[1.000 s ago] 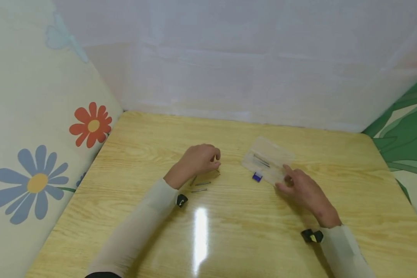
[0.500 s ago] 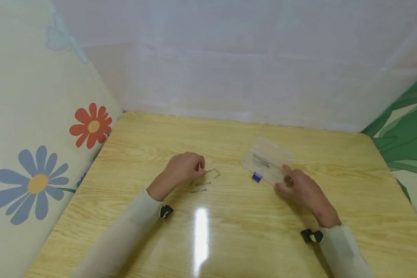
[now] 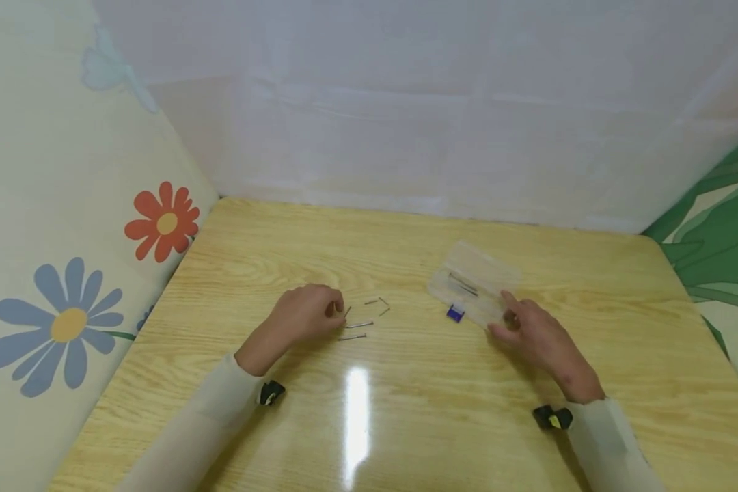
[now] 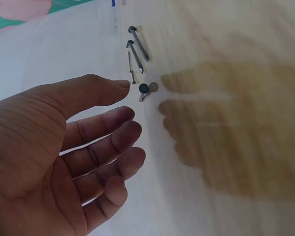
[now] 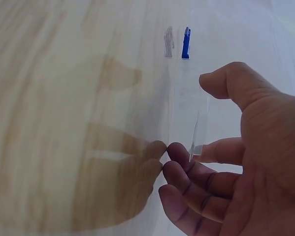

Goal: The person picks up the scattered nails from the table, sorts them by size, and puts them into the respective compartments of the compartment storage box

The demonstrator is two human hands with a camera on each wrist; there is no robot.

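Note:
My left hand is over the table at the left of several loose nails. Its thumb and fingers are apart in the left wrist view, fingers loosely bent, with a nail standing just past the thumb tip. Larger and thinner nails lie beyond it. At the right, a clear plastic box has a few long nails in it and a blue tab at its near side. My right hand holds the box's right end between thumb and index finger; the other fingers are bent near the tabletop.
The shiny wood-grain table mirrors both hands. A white sheet hangs behind it. A flower-painted panel borders the left side and a leaf-painted panel the right.
My left hand has drawn back left and toward me, uncovering small nails that it hid before. My right hand and the box have stayed in place.

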